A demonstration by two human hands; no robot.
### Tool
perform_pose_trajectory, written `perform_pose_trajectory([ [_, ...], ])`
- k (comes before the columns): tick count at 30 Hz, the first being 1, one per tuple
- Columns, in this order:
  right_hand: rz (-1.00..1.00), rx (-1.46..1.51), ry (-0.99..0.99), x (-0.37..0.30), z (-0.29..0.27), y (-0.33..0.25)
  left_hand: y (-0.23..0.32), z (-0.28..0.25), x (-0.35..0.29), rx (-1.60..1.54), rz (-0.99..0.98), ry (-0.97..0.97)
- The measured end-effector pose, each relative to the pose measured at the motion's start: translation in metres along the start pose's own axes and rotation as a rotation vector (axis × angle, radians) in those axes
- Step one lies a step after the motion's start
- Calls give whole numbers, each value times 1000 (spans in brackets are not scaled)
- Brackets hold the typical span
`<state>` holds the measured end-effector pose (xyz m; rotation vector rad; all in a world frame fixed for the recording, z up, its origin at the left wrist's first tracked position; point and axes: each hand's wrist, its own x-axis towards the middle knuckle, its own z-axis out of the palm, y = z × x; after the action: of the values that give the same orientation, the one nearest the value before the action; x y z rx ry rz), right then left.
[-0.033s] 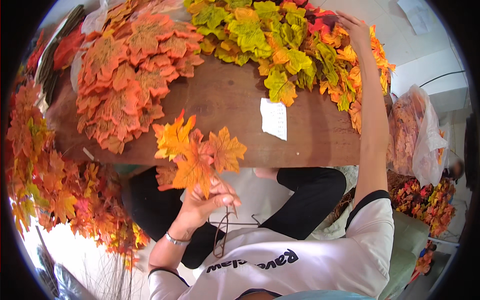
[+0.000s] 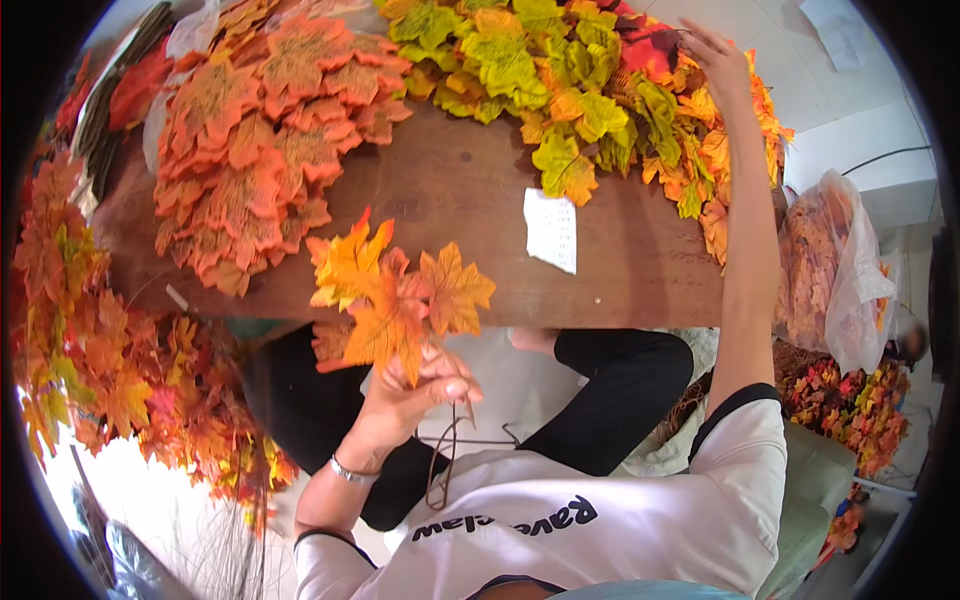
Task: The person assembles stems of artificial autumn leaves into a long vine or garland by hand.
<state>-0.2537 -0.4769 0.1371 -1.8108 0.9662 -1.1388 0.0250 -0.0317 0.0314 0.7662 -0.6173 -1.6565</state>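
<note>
My left hand (image 2: 425, 385) is closed on a small spray of artificial maple leaves (image 2: 385, 325), orange and yellow, held upright at the table's near edge. Below its fingers hangs a thin brown loop (image 2: 441, 470), which looks like wire or stem. My right hand (image 2: 718, 65) reaches far across to the back right, fingers stretched out and apart at the edge of some dark red leaves (image 2: 648, 50). Whether the fingertips touch a leaf is too small to tell. Under that arm lie orange-yellow leaves (image 2: 715, 160), beside a heap of green-yellow leaves (image 2: 500, 65).
A heap of coral-orange leaves (image 2: 250, 150) covers the left of the brown wooden table (image 2: 440, 180). A torn paper slip (image 2: 551, 232) lies mid-table. More leaves (image 2: 130, 370) hang at the left. At right stands a clear plastic bag (image 2: 835, 270) of leaves.
The view has shifted very slightly. My left hand keeps the leaf spray, and my right hand stays by the red leaves with its fingers a little more spread.
</note>
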Motion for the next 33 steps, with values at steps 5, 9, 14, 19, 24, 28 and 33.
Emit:
perform_pose_trajectory([
  [5,129,194,-418,-150,73,-89,-1,-2,0,-71,44,66],
  [9,-43,470,-788,-240,119,-85,-3,0,6,-117,173,50],
  [14,284,816,-671,-308,168,-88,-5,1,9,-81,157,68],
  [19,403,678,-506,-333,194,-94,-8,5,5,-36,121,82],
  [24,272,416,-406,-342,201,-90,-13,0,3,-5,153,53],
  [28,246,414,-405,-343,200,-95,-11,0,1,70,194,63],
  [33,256,428,-367,-342,207,-100,-9,3,-2,86,202,68],
])
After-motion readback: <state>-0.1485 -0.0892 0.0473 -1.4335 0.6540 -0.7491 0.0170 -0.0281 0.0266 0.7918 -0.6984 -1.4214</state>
